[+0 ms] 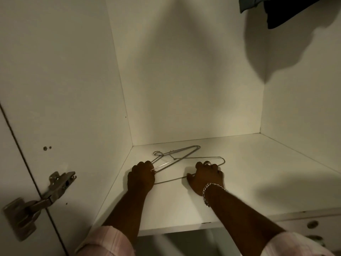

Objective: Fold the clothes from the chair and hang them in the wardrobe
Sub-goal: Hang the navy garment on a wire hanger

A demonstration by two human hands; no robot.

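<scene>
Two thin metal wire hangers lie crossed on the white wardrobe shelf [249, 178]. My left hand [142, 175] grips the near end of the rear hanger [177, 152], whose hook points to the back left. My right hand [205, 175], with a ring and a chain bracelet, holds the wire of the front hanger [208, 157] near its right bend. Dark clothes [280, 12] hang at the top right of the wardrobe.
The wardrobe's left wall [73, 89] and back wall enclose the shelf. A metal door hinge [46, 196] sits at the lower left, on the open door's edge. The shelf's front edge runs below my forearms, with a lower compartment under it.
</scene>
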